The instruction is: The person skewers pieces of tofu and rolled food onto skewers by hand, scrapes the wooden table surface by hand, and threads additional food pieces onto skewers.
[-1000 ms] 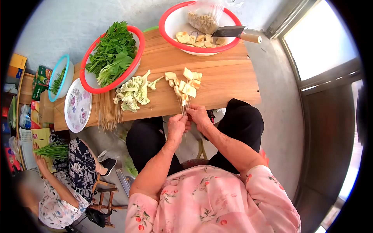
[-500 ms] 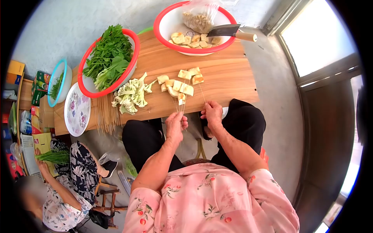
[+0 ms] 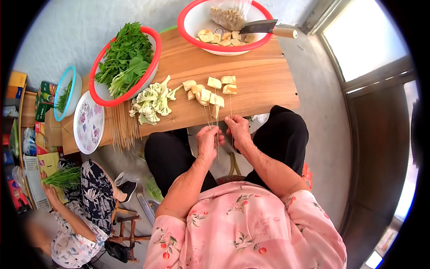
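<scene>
My left hand [image 3: 209, 141] is closed round the lower ends of several thin skewers, just off the table's front edge. Pale yellow chunks [image 3: 205, 95] are threaded on their far ends, over the tabletop. Beside it on the right, my right hand [image 3: 238, 130] pinches one thin skewer [image 3: 230, 106] with chunks [image 3: 229, 88] at its far end. Cauliflower pieces [image 3: 152, 104] lie on the wooden table [image 3: 264, 85] to the left of the chunks. Bare skewers [image 3: 121, 124] are piled left of the cauliflower.
A red-rimmed basin [image 3: 156, 49] holds leafy greens. Another basin [image 3: 184, 35] contains chunks and a bag, with a cleaver [image 3: 260, 28] across its rim. A floral plate [image 3: 89, 127] and blue-rimmed bowl [image 3: 76, 96] stand left. Another person [image 3: 76, 224] sits at lower left holding greens.
My right hand has moved away from my left hand, drawing one skewer with chunks apart to the right. Since half a second ago, it has come slightly back toward my left hand.
</scene>
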Demonstrator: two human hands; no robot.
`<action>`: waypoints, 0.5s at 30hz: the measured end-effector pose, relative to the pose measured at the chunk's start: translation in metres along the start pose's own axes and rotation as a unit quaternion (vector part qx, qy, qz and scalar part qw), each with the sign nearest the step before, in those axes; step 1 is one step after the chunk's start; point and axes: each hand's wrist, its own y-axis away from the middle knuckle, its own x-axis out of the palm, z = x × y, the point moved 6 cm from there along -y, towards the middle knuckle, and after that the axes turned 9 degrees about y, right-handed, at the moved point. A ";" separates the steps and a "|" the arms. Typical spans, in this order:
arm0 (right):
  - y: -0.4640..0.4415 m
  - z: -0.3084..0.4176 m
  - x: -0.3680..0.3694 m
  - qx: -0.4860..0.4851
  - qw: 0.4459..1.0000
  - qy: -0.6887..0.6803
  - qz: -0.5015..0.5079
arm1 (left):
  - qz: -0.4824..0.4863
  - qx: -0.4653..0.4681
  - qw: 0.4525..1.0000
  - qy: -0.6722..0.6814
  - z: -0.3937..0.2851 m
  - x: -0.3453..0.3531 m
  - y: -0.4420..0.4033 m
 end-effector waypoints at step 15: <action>-0.003 -0.007 0.014 0.038 0.998 -0.040 -0.024 | 0.032 -0.015 0.999 -0.007 -0.005 -0.008 -0.002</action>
